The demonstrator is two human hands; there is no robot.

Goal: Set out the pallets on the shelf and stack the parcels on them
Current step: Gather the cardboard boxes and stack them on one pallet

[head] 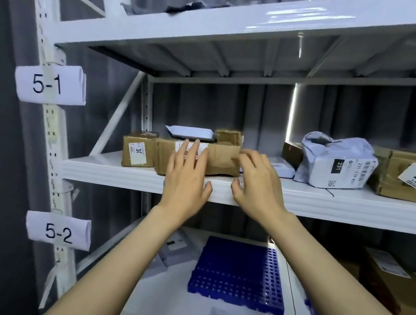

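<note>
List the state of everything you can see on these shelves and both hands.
Left hand, open, fingers flat on the wrinkled parcel.
Right hand, open, fingers loosely curled at that parcel's right end.
Wrinkled parcel, lying straight on the middle shelf, no pallet under it.
Pallet, flat on the lower shelf, nothing on it.
Grey bag, crumpled, on the middle shelf.
Cup, upright on the top shelf.

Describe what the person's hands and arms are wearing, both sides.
Nothing is worn on either. The left hand and right hand are ungloved, with no rings visible. The left forearm and right forearm are bare to the frame edge: no sleeves, watch or wristband in view.
</note>
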